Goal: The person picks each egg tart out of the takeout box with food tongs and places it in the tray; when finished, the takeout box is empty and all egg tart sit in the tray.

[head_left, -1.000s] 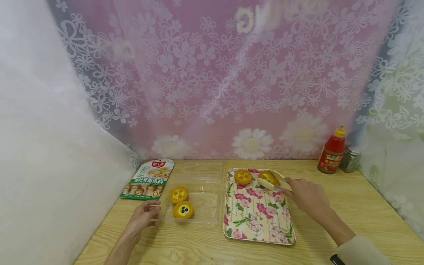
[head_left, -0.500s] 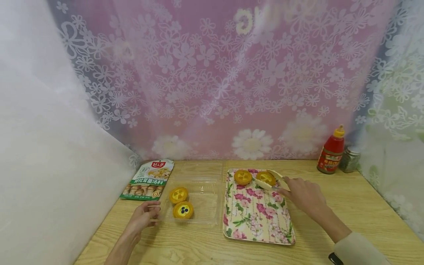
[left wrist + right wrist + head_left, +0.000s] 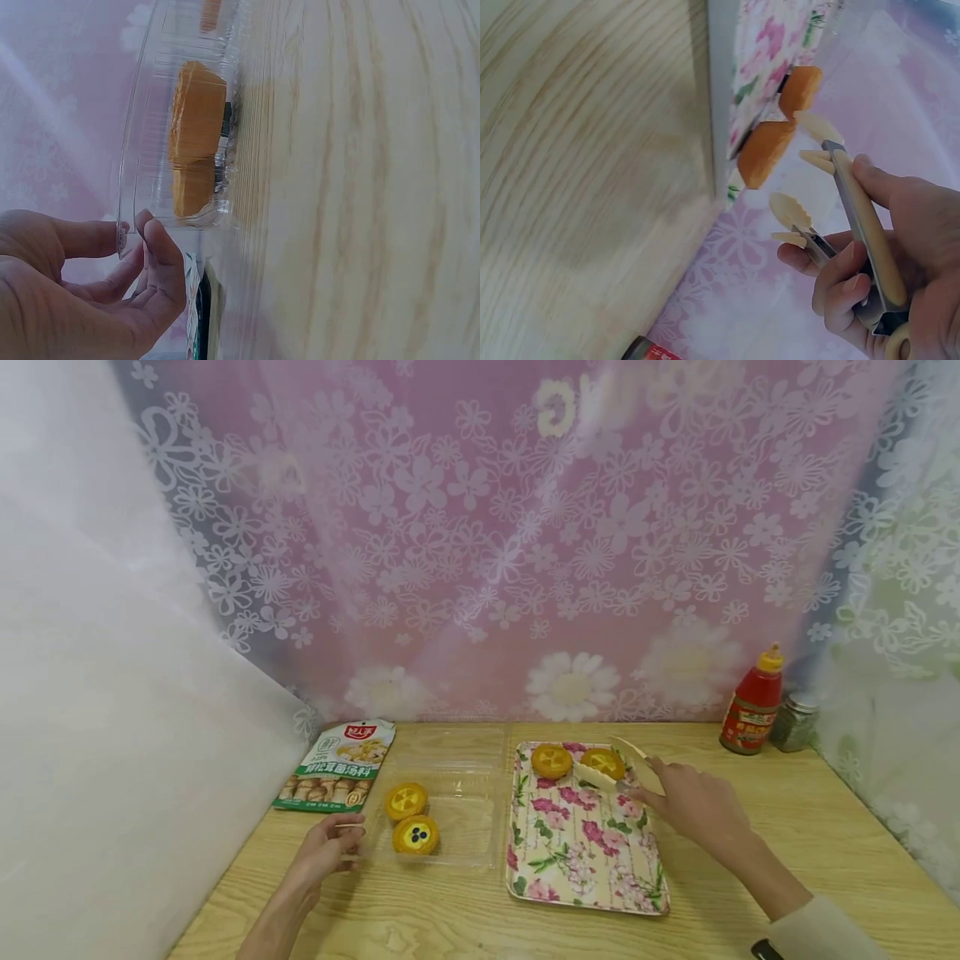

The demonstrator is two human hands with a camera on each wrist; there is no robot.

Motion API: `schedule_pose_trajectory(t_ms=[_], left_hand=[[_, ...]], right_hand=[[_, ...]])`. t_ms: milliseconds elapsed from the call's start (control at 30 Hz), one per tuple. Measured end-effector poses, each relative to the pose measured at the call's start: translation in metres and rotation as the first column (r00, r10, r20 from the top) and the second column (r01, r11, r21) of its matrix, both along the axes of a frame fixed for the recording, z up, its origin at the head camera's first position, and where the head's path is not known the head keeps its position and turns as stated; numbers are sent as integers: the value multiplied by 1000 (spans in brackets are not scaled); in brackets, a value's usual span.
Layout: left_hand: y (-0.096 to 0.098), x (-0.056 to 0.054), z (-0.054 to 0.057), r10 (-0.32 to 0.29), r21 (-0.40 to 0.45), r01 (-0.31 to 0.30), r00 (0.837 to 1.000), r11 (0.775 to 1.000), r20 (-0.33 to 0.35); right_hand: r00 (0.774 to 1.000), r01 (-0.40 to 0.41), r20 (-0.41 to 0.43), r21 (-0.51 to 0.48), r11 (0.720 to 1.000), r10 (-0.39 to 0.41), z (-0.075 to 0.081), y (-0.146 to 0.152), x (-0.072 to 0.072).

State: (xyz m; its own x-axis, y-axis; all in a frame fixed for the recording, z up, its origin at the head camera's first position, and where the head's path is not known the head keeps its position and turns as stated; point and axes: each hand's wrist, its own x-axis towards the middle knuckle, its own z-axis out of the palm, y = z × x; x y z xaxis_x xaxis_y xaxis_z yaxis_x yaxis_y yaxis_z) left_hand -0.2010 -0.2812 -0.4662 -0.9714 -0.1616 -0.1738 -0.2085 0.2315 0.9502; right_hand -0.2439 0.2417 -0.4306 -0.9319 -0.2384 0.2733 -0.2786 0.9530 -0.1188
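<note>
My left hand [image 3: 321, 853] pinches the near-left rim of a clear plastic container [image 3: 129, 161] between thumb and fingers. Inside it, to the left, sit a tart with a pale yellow pattern [image 3: 406, 801] and a tart topped with blueberries [image 3: 415, 836]. My right hand [image 3: 697, 802] holds cream-tipped tongs [image 3: 866, 225], their arms spread apart. The tong tips stand on either side of a yellow-patterned tart [image 3: 602, 763] lying on a floral tray [image 3: 577, 860]; in the right wrist view they show apart from it. Another patterned tart [image 3: 551, 761] lies just left of it.
A green and white food pouch [image 3: 333, 766] lies behind my left hand. The container's open lid [image 3: 450, 746] extends toward the back curtain. At the back right of the wooden table [image 3: 420, 918] stand a red sauce bottle [image 3: 752, 702] and a small glass jar [image 3: 795, 722].
The tongs have spread apart, letting go of the right tart on the tray, which has shifted slightly left. My left hand keeps its place at the container.
</note>
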Motion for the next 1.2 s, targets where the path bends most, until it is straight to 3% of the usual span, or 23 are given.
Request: schedule_pose_trajectory(t_ms=[333, 767, 1200], left_hand=[[-2, 1, 4, -5, -15, 5, 1000, 1000, -11], [-1, 1, 1, -2, -15, 2, 1000, 1000, -8], [1, 2, 0, -11, -19, 11, 1000, 1000, -12]], right_hand=[[990, -124, -71, -30, 992, 122, 20, -24, 14], [959, -259, -123, -24, 966, 254, 24, -76, 34], [918, -395, -59, -53, 917, 392, 23, -132, 41]])
